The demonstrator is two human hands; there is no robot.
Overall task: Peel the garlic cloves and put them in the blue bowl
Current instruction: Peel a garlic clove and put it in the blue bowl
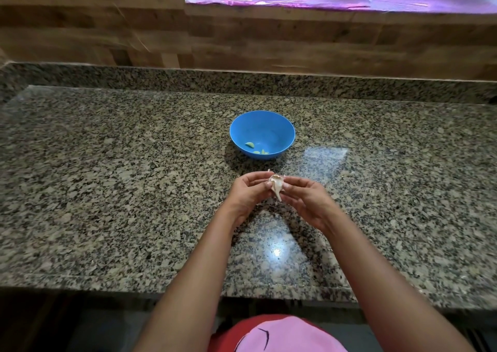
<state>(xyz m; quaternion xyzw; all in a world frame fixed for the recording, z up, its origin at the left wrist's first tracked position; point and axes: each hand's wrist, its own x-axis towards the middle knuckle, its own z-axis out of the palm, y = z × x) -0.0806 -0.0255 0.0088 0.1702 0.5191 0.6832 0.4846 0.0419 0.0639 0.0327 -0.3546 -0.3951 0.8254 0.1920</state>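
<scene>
So here we've got both hands up over the counter (107, 190), meeting in the middle just in front of the blue bowl (262, 134). Our left hand (248, 194) has its fingers curled in around the garlic clove (276, 186), cradling it from the left side, thumb up near the top of it. Our right hand (305, 199) comes in from the other side and pinches the same clove with thumb and fingertips, the rest of the fingers loosely bent. Neither hand is spread wide, both are pretty much closed in on that one little thing.

The clove still has its papery whitish skin on, with a ragged bit sticking out at the top and a pointy end hanging down between our hands. It's held in the air above the counter, not touching it.

The bowl sits on the speckled granite a bit beyond our hands, and a few peeled cloves (249, 145) are lying in the bottom near its front wall, pale yellowish-green. Behind the counter runs a wood-look wall (94, 23).
</scene>
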